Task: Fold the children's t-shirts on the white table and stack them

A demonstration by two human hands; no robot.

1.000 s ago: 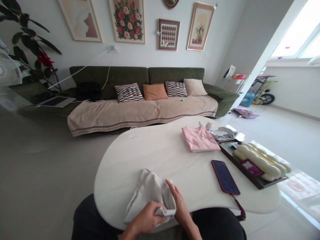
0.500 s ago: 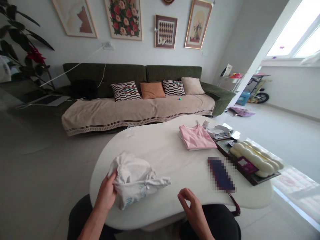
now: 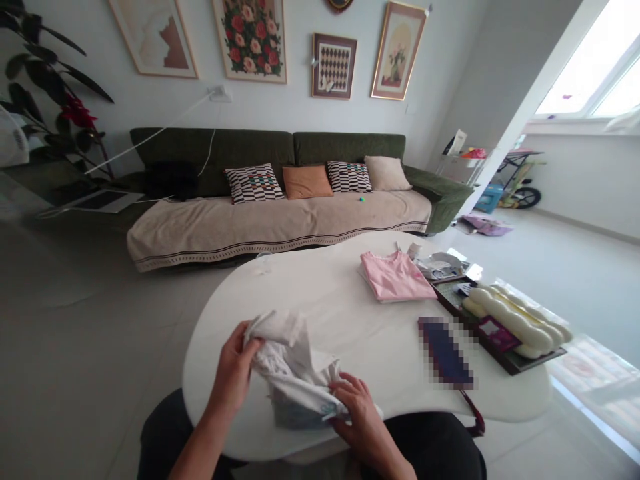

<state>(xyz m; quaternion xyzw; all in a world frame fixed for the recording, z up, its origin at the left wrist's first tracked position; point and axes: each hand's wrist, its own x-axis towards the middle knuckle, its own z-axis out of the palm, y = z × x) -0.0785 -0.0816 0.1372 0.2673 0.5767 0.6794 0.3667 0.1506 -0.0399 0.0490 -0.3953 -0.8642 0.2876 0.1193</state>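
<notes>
A crumpled white garment with small blue-green print hangs between my hands, just over the near left part of the white table. My left hand pinches its gathered upper left edge. At the lower right of the cloth, my right hand grips another edge between thumb and fingers. Folds hide the garment's exact kind. Farther back on the table lies a folded pink shirt, on top of something pale.
On the right, a dark tray holds a cream, puffy cushioned object. A blurred-out dark rectangular item with a strap lies nearer me. Behind the table stands a green sofa with cushions. My knees are under the table's front edge.
My right hand has moved left and taken hold of the garment's right edge. My left hand has raised the cloth slightly and shifted right with it.
</notes>
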